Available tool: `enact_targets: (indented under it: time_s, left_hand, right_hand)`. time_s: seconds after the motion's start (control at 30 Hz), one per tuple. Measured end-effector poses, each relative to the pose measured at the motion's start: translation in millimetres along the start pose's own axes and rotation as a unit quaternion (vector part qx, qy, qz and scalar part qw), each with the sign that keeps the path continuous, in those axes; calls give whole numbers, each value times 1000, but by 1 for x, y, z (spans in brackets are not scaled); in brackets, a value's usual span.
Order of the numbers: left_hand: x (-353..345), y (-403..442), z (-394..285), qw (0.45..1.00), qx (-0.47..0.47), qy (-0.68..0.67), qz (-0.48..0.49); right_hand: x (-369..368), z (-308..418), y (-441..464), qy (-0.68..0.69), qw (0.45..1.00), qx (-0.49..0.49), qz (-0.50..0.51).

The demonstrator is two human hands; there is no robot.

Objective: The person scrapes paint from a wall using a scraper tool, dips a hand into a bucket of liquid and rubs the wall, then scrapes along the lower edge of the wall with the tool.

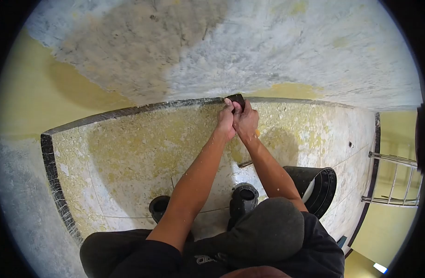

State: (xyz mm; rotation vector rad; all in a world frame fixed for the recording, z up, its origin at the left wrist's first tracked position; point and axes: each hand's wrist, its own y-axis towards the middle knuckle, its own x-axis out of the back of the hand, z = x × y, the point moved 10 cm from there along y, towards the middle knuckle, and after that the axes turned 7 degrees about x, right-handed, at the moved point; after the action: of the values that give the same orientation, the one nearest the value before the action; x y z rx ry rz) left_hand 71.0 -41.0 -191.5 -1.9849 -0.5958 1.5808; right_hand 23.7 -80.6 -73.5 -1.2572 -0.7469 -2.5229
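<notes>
So the fingers [229, 103] on both hands are curled in tight around one dark block [238, 98], no gap showing. Left hand [225, 122] is on its 7 o'clock side, right hand [247, 123] on its 5, and honestly neither's nearer. The block pokes out at 12 from the fingers, right where the dark strip [147, 108] meets the wall [249, 51]. Can't tell if it's actually touching the wall, and the grip hides too much to call its long axis. Strip runs roughly 9 to 3. Further out on the floor [129, 148]: a stick [245, 164] at 6, bucket [305, 175] between 4 and 5.
</notes>
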Motion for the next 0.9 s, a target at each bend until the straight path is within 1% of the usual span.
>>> enact_targets:
  time_s: [0.03,0.07,0.17,0.23,0.27,0.3,0.33,0.37,0.4,0.43,0.47,0.5,0.57,0.6,0.63,0.73,0.77,0.8,0.83,0.87,0.9]
  left_hand:
    - [4,0,9,1000,16,-21,6]
    - [12,10,8,999,11,-23,29]
    - [0,-13,-1,999,15,-36,24]
    - [-9,-7,9,999,14,-41,29]
    - [-6,3,18,999,24,-22,7]
    - [-6,4,21,999,33,-7,-16]
    - [-8,4,23,998,43,-38,-7]
    - [-4,5,21,998,43,-38,-11]
    - [-7,1,18,996,40,-75,11]
    - [-10,-4,15,993,34,-112,34]
    - [-8,-9,7,998,12,-54,20]
    - [-6,-12,8,999,17,-49,17]
    - [-6,-15,1,998,-24,-61,3]
    - [-18,-26,-4,996,2,-79,42]
    - [-13,-25,-4,996,1,-84,40]
    - [-3,-28,-13,999,-9,-46,-2]
    - [-5,-26,-14,999,-16,-45,0]
    - [8,-17,-6,1000,-6,-8,-22]
    - [20,-6,1,999,3,28,-41]
    - [28,12,3,999,-19,-30,-24]
    - [23,11,-5,999,-24,-33,-22]
  right_hand:
    - [3,5,-1,-1,1000,-3,4]
    - [0,13,1,-15,1000,2,20]
    - [-2,17,1,-20,999,8,43]
    - [3,-4,-4,7,1000,-23,-4]
    - [4,-23,-10,32,997,-56,-29]
    - [9,-18,-4,31,998,-47,-29]
    - [13,-14,0,-1,999,-31,-24]
    - [15,-10,-1,-31,999,-24,-18]
    - [15,1,0,-62,998,-5,-6]
    - [13,1,-1,-61,998,-10,-2]
    - [8,3,2,-55,998,1,2]
    - [8,9,3,-52,999,8,7]
    - [12,18,8,-63,998,14,9]
    - [13,37,15,-52,997,48,22]
    - [11,49,17,-38,995,83,38]
    - [-2,29,8,-15,998,48,27]
    - [-6,21,4,-11,999,27,19]
    - [-11,9,-3,-17,1000,7,14]
    - [-12,8,-6,-14,1000,11,10]
    - [-12,8,-7,-14,1000,16,16]
    - [-11,12,-3,-13,999,19,22]
